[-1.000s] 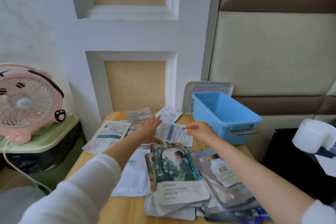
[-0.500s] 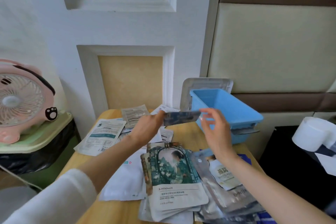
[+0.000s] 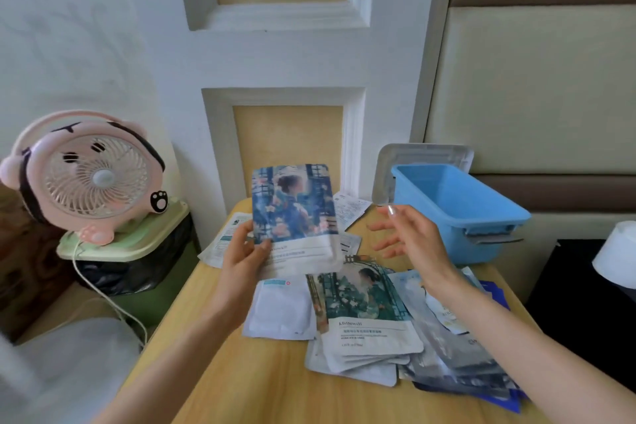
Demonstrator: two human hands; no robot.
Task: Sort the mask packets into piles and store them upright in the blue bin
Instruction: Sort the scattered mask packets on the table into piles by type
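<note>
My left hand [image 3: 245, 253] grips the lower left corner of a blue painted-figure mask packet [image 3: 295, 213] and holds it upright above the table, its picture side facing me. Beside the packet hovers my right hand [image 3: 411, 237], fingers spread, holding nothing. The blue bin [image 3: 457, 208] stands at the table's back right and looks empty. A green painted-figure packet [image 3: 364, 306] tops a stack in the middle of the wooden table [image 3: 268, 382]. A white packet [image 3: 280, 310] lies to its left. Silver and dark packets [image 3: 447, 351] spread out at the right.
White printed packets [image 3: 223, 239] lie at the table's back left, partly behind the held one. A grey lid [image 3: 426, 155] leans on the wall behind the bin. A pink fan [image 3: 89, 179] stands on a green-lidded black-bagged bin at the left. A white roll [image 3: 617, 258] sits right.
The packet was lifted edge-on between both hands, then turned face-up toward me. My right hand has let go of it and opened; my left hand alone holds it.
</note>
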